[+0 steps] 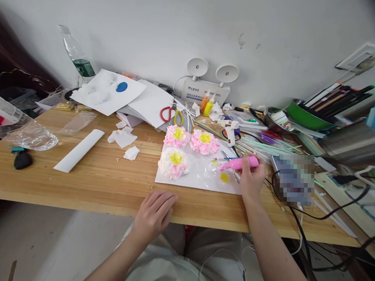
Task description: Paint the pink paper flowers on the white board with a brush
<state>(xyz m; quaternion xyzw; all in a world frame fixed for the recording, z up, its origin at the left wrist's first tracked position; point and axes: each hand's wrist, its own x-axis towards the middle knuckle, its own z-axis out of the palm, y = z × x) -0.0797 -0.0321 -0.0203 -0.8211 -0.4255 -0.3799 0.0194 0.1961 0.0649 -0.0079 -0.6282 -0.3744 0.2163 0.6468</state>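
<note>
My right hand (252,175) grips a pink paint bottle (241,163), its nozzle pointing left over a clear plastic piece (209,171) on a white sheet (199,182). Beside the nozzle lies a thin paintbrush (225,159), and a yellow paint spot (224,178) shows just below. Two pink flowers with yellow centres (177,136) (204,142) sit at the sheet's back; a whiter, partly pink flower (173,163) is at its left. My left hand (156,212) rests at the table's front edge, fingers together and holding nothing visible.
Behind the sheet are scissors (172,115), orange (205,102) and yellow (208,107) paint bottles and a glue gun (230,130). A phone (294,179) and cables lie at right. Rolled paper (79,151), paper scraps (124,137) and a water bottle (32,130) are at left.
</note>
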